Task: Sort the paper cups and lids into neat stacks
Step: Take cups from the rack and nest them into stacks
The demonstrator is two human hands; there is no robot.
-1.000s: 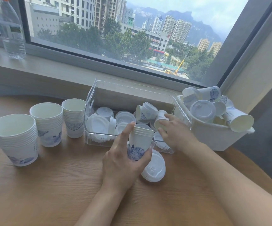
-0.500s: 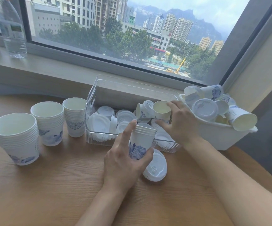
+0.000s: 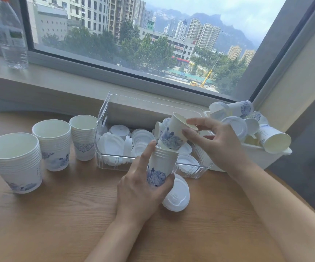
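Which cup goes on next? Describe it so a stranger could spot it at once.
Start at the clear plastic bin of lids under the window. Just in front of it the left hand holds a short cup stack. The single cup is right above that stack, tilted, pinched at its rim by the right hand: the only cup in the air.

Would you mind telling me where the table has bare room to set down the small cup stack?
Bare wood lies in front of the three cup stacks, between them and the left hand. Another free patch is the near table between the forearms. It is crowded around the clear bin, the loose lid and the white tub.
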